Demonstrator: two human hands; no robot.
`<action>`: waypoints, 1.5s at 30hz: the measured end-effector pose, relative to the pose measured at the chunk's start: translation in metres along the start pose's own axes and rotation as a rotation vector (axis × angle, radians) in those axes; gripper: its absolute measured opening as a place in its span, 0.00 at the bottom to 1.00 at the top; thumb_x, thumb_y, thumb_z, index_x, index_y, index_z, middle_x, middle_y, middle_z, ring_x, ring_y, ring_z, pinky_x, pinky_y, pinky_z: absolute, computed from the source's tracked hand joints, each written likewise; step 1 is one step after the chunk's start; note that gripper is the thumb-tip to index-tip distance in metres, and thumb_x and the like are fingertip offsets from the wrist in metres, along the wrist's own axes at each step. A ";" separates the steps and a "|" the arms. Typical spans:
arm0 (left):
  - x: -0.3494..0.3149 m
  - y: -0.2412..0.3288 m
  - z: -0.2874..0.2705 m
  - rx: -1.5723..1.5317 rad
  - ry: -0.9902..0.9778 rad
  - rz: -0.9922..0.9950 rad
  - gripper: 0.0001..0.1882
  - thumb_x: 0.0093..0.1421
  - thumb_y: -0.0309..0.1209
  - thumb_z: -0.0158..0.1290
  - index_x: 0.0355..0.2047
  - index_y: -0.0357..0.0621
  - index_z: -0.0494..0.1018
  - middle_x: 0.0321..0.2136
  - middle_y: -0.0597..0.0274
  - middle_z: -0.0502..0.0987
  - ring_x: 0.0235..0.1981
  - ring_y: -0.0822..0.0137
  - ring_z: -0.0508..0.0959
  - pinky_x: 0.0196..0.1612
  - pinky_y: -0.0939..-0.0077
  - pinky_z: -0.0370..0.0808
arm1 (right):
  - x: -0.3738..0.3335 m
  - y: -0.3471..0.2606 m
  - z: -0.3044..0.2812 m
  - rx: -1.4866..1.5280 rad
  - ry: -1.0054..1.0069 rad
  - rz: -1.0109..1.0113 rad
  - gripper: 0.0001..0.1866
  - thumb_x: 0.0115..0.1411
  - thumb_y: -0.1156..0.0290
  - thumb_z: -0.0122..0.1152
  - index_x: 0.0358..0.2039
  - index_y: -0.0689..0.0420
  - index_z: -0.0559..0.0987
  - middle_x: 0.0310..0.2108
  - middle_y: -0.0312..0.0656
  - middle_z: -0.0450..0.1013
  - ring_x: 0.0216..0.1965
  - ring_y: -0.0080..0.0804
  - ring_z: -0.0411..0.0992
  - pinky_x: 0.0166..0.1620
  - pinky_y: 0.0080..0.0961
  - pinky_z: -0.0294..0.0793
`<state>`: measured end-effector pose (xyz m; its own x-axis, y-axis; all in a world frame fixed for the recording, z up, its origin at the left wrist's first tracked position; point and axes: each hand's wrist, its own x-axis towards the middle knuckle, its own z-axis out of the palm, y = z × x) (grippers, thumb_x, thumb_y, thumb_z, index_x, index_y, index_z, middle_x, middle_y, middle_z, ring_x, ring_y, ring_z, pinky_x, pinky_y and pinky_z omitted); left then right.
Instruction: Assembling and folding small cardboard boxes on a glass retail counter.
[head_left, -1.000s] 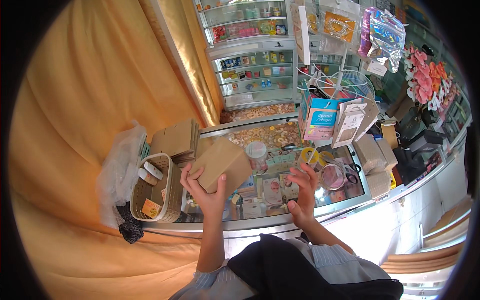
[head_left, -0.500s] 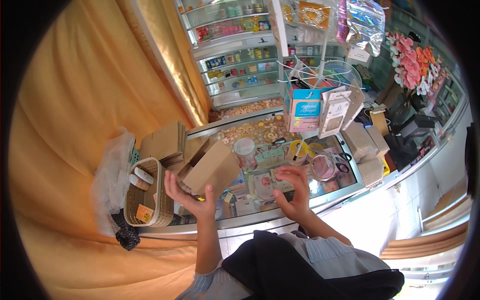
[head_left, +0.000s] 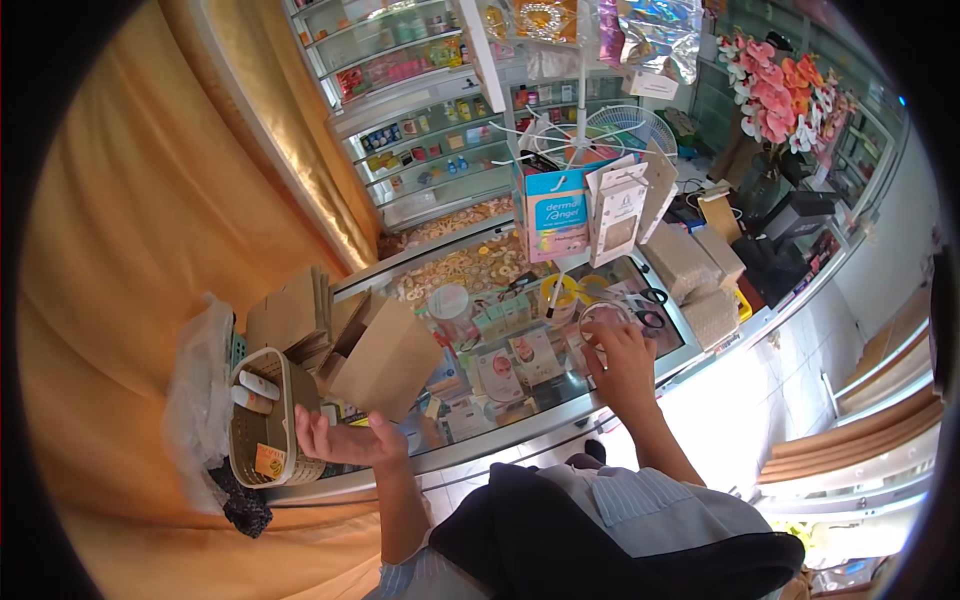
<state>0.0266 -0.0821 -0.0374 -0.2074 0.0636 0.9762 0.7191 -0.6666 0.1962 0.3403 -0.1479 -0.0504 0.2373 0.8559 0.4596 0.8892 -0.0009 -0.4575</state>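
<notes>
A brown cardboard box (head_left: 388, 360) with an open flap side stands on the glass counter, left of the middle. Just below it, my left hand (head_left: 350, 440) is palm up beside the basket, its fingers loosely bent and apart, holding nothing. My right hand (head_left: 628, 372) is over the near edge of a roll of clear tape (head_left: 605, 314), its fingers bent onto the rim; the fingers partly hide the roll. Black-handled scissors (head_left: 650, 308) lie just past the roll, and a yellow tape roll (head_left: 560, 291) lies to its left.
At left stand a woven basket (head_left: 283, 408) with small bottles and folded cardboard (head_left: 290, 315). A rack (head_left: 582, 150) with hanging packets rises from the counter. Bubble-wrapped parcels (head_left: 690, 262) are stacked at right. Small packages (head_left: 497, 374) show in the counter (head_left: 520, 436).
My left hand has come off the box and dropped toward the basket. My right hand has moved right onto the clear tape roll. The whole view has shifted.
</notes>
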 end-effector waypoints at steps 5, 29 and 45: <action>-0.011 0.013 -0.006 0.109 -0.090 0.267 0.24 0.56 0.40 0.55 0.49 0.46 0.60 0.49 0.53 0.59 0.55 0.52 0.62 0.59 0.55 0.59 | 0.004 -0.022 -0.013 0.672 -0.105 0.025 0.11 0.51 0.72 0.67 0.36 0.57 0.78 0.31 0.36 0.76 0.34 0.26 0.73 0.41 0.30 0.69; -0.046 0.073 0.035 -0.784 -0.456 -0.937 0.06 0.64 0.31 0.47 0.34 0.45 0.61 0.27 0.66 0.62 0.22 0.80 0.61 0.23 0.87 0.56 | -0.004 -0.056 0.049 1.516 -0.400 0.085 0.11 0.55 0.82 0.63 0.38 0.60 0.71 0.31 0.38 0.72 0.28 0.22 0.74 0.31 0.18 0.75; -0.047 0.071 0.029 -0.924 -0.773 -0.925 0.18 0.46 0.17 0.51 0.34 0.44 0.58 0.22 0.69 0.60 0.22 0.80 0.59 0.26 0.85 0.57 | -0.002 -0.051 0.041 1.530 -0.562 0.088 0.08 0.56 0.81 0.63 0.34 0.61 0.73 0.30 0.33 0.70 0.26 0.15 0.71 0.28 0.13 0.71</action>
<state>0.1067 -0.1114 -0.0662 0.2599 0.8738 0.4110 -0.1814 -0.3739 0.9096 0.2780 -0.1285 -0.0596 -0.2051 0.9513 0.2300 -0.3955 0.1344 -0.9086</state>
